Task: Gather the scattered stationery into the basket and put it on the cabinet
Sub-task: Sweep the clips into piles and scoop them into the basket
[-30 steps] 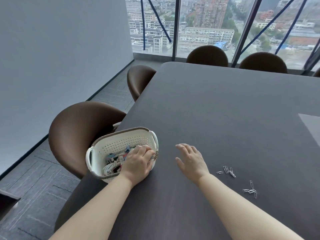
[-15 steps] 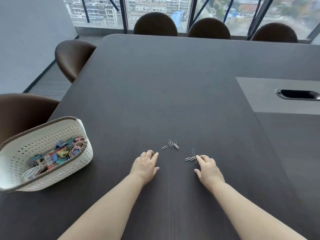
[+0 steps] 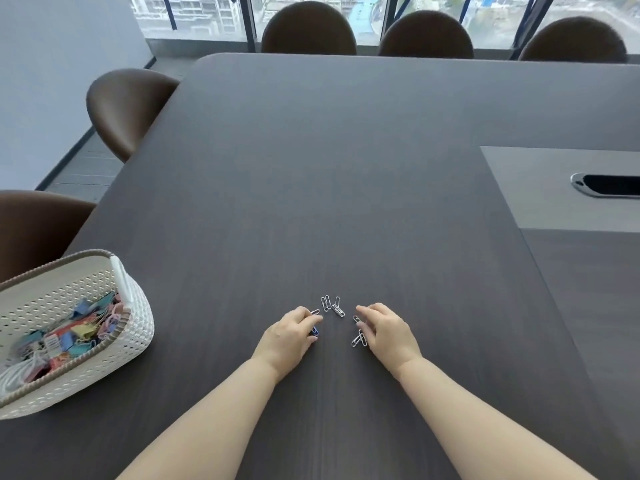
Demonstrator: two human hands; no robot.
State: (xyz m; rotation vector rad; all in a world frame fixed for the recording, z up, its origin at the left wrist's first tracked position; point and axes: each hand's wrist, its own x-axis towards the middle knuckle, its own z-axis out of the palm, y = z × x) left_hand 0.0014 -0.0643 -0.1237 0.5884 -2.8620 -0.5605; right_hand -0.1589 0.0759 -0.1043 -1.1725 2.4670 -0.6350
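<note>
Both hands were down on the dark worktop near its close edge, forearms coming in from the bottom of the view. Left hand: fingers curled, with a small blue clip apparently pinched between thumb and fingers; a single silver clip lay touching the fingertips. Right hand: fingers loosely curled, tips down on the worktop, a clip pair lying against its thumb side and one more clip at the fingertips; whether it gripped any of them could not be told. Loose paper clips sat in a small cluster between the two hands, just beyond the fingertips, flat on the worktop. Basket: white, perforated, grey-brown rim, at the left edge of the worktop, well apart from the hands, partly cut off by the view's edge. Inside it were coloured binder clips in a heap and a white cord at the near end. To the right, a grey panel was set into the worktop, with an oval cable slot in it. Brown chairs stood along the left side and the far end, with a window behind the far ones
</note>
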